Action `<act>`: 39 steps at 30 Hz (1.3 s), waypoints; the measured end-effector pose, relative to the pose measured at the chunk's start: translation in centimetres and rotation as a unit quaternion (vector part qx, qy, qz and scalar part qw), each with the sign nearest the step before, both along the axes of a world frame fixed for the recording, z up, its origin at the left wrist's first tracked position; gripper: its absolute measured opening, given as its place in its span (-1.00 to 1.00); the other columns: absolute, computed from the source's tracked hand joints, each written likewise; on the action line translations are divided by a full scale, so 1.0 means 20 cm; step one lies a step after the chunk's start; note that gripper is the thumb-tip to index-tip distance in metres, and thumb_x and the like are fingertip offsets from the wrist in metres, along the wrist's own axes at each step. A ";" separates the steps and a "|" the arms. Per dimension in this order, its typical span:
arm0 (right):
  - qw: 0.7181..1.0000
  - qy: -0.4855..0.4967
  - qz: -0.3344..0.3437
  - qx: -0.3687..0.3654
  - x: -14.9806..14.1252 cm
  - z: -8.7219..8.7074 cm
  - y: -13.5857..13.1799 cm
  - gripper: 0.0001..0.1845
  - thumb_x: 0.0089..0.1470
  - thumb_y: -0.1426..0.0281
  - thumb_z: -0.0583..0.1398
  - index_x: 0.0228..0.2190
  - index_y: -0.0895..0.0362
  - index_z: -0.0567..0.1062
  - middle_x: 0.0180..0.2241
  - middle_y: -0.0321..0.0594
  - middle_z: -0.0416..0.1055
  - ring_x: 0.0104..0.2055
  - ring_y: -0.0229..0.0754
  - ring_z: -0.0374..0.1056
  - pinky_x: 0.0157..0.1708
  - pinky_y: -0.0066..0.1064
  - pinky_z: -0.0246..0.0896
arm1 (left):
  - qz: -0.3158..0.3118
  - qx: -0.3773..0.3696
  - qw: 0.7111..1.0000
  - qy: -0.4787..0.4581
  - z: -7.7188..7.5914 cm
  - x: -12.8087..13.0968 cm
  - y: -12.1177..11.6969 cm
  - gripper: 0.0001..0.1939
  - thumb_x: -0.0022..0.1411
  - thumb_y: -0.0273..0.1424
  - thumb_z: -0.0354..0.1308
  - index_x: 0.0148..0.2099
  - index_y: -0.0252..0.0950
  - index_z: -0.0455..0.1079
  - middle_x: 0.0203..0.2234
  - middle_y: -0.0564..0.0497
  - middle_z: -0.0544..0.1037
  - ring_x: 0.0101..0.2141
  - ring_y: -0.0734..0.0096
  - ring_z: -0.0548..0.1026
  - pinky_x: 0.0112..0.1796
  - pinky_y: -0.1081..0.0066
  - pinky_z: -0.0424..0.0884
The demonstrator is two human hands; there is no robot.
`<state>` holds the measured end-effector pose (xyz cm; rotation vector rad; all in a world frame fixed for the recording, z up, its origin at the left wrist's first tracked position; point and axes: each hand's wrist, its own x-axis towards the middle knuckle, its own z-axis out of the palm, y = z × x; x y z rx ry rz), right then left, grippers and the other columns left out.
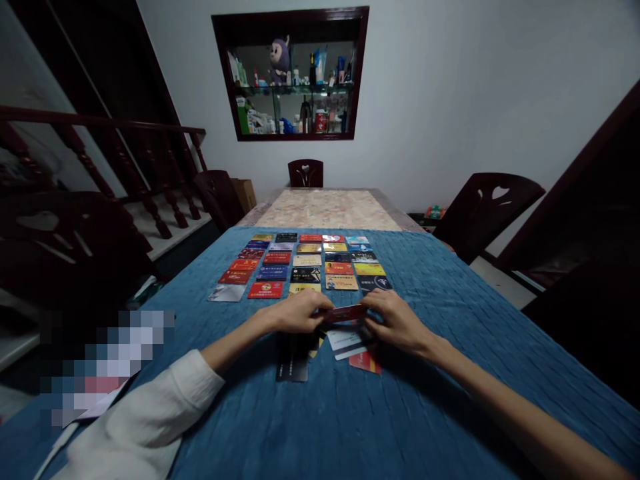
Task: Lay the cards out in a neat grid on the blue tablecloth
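My left hand (295, 312) and my right hand (395, 320) meet over the blue cloth (450, 373), each pinching one end of a dark red card (345, 312) held level just above it. Under the hands lie a few loose cards: a black one (293, 360), a white one (347, 341) and a red one (365, 362). Beyond the hands, several rows of colourful cards (305, 263) lie flat in a grid on the cloth.
Dark wooden chairs stand at the far end (305, 173), at the right (487, 203) and at the left (60, 240). The bare marbled tabletop (327, 208) shows past the cloth. A wall niche (293, 73) holds bottles and a plush toy. A stair railing runs at left.
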<state>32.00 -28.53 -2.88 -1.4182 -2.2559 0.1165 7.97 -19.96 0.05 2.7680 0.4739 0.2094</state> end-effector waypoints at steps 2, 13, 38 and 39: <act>1.000 0.017 0.001 0.013 0.00 0.00 0.00 -0.76 0.05 0.55 0.15 -0.25 0.10 0.54 -0.28 -0.17 0.52 -0.21 -0.10 0.38 -0.18 -0.24 0.21 | 0.001 0.000 1.000 -0.001 0.00 0.00 0.00 -0.75 0.17 -0.61 0.05 -0.19 -0.32 0.52 -0.34 -0.02 0.59 -0.32 0.38 0.50 -0.29 0.47 0.30; 0.994 0.100 -0.009 0.052 -0.01 0.02 0.00 -0.85 0.23 0.39 0.09 -0.29 0.09 0.48 -0.28 -0.11 0.51 -0.18 -0.06 0.38 -0.15 -0.21 0.24 | -0.006 0.008 1.000 -0.016 -0.02 0.01 0.00 -0.71 0.17 -0.63 0.09 -0.10 -0.32 0.53 -0.31 -0.02 0.61 -0.29 0.39 0.52 -0.28 0.50 0.32; 0.981 -0.002 0.008 0.195 -0.07 0.00 0.00 -0.77 0.34 0.35 0.07 -0.15 0.08 0.52 -0.28 -0.16 0.57 -0.23 -0.12 0.38 -0.07 -0.19 0.12 | 0.087 0.012 0.984 -0.156 -0.05 0.08 -0.09 -0.89 0.32 -0.44 0.16 -0.18 -0.33 0.51 -0.30 -0.04 0.62 -0.27 0.37 0.53 -0.19 0.40 0.42; 0.981 0.001 0.009 0.194 -0.07 -0.01 0.00 -0.78 0.34 0.35 0.08 -0.15 0.08 0.52 -0.28 -0.16 0.57 -0.23 -0.12 0.39 -0.07 -0.20 0.13 | 0.086 0.018 0.984 -0.152 -0.06 0.08 -0.10 -0.89 0.32 -0.45 0.15 -0.18 -0.32 0.50 -0.30 -0.04 0.62 -0.27 0.37 0.53 -0.19 0.40 0.41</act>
